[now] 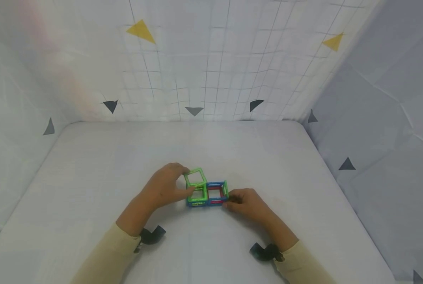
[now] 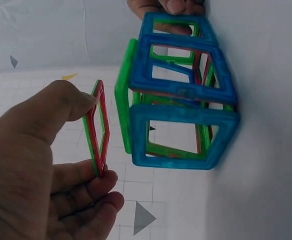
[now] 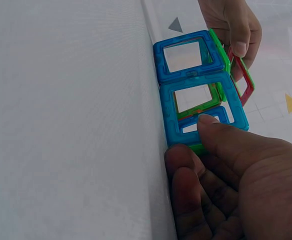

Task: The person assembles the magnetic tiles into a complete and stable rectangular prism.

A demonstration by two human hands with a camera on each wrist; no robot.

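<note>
Item: magnetic-tile structure (image 1: 207, 194), two joined cubes of open square frames in blue, green and red, standing side by side on the white worktop (image 1: 211, 150), near its front middle.

Condition: the right cube appears closed on the sides that show; blue frames form the near faces, with green and red ones behind. The left cube is not finished, by the look of it. One face, a green and red square tile (image 2: 99, 127), stands apart from the structure at its left end, tilted and not yet seated against the green edge frame (image 2: 123, 102) beside it. In the head view a green frame rises at an angle above the left cube like a raised flap. Judged from this, the build is mostly done; what remains is seating the loose tile, and possibly lowering the raised frame.

Left hand (image 1: 163, 188): grip closed on the loose tile, thumb on its upper edge, fingers (image 2: 93, 192) under its lower edge.

Right hand (image 1: 246, 202): at the right end of the structure, thumb pressed on a blue frame (image 3: 202, 116), other fingers curled low against the cube's base, steadying it.

Surroundings: white sheeting with a grid and scattered yellow and dark triangles (image 1: 194, 111) behind and to both sides. Beige sleeves (image 1: 108, 256); dark wrist straps.
</note>
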